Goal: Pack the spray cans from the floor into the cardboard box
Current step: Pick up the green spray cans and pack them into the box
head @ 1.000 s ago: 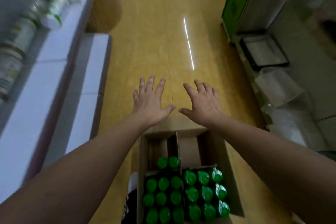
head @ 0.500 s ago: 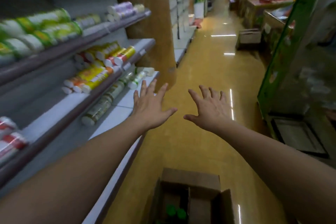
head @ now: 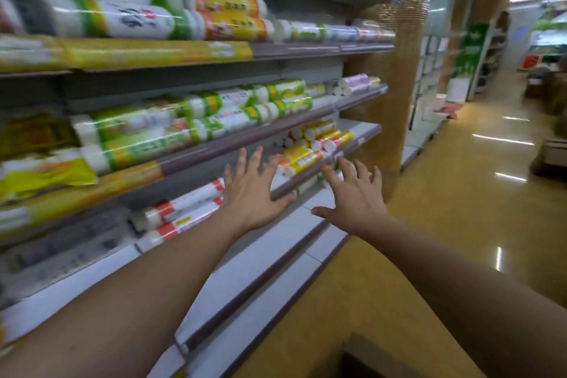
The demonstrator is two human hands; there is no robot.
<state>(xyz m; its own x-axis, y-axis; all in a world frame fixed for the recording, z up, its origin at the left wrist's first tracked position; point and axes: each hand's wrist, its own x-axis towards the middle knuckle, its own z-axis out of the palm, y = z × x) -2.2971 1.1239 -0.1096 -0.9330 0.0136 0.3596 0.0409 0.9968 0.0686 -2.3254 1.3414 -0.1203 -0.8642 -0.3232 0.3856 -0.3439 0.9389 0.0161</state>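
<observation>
Both my arms reach forward at chest height. My left hand [head: 251,190] is flat with fingers spread and holds nothing. My right hand [head: 356,196] is beside it, also spread and empty. Both hover in front of the lower store shelves. Only a far corner of the cardboard box [head: 368,350] shows at the bottom edge, its inside dark. No spray cans are in view.
Store shelves [head: 214,138] on the left carry rolls in green, yellow and red wrappers. A wrapped brown pillar [head: 395,77] stands at the shelf's end. The glossy yellow floor [head: 460,209] of the aisle runs away on the right toward more displays.
The view has swung up and to the left, from the box with green-capped cans to the shelves. The box has slid almost out of frame. Both hands stay spread and empty.
</observation>
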